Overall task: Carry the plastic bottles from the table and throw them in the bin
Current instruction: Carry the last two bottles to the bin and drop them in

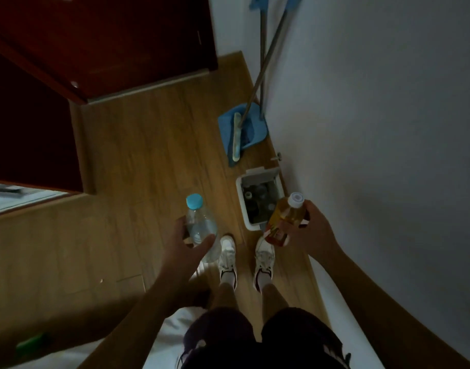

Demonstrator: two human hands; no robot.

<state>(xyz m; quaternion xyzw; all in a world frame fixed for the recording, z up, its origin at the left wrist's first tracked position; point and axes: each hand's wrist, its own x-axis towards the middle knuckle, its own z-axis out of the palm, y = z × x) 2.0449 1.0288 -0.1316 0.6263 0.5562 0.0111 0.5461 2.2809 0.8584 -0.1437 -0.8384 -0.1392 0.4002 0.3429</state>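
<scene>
My left hand (187,242) grips a clear plastic bottle (202,227) with a light blue cap, held upright over the floor to the left of the bin. A bottle of amber drink (283,222) with a white cap and a red label is held tilted in my right hand (308,233), and it overlaps the near right corner of the bin. The white rectangular bin (240,198) stands open on the wooden floor against the wall, just ahead of my shoes. Dark items lie inside the bin; I cannot tell what they are.
A blue dustpan (252,126) and a broom (236,137) with long handles lean against the white wall (374,115) beyond the bin. A dark red door (108,43) and cabinet stand at the left. My white shoes (228,257) are on the wooden floor.
</scene>
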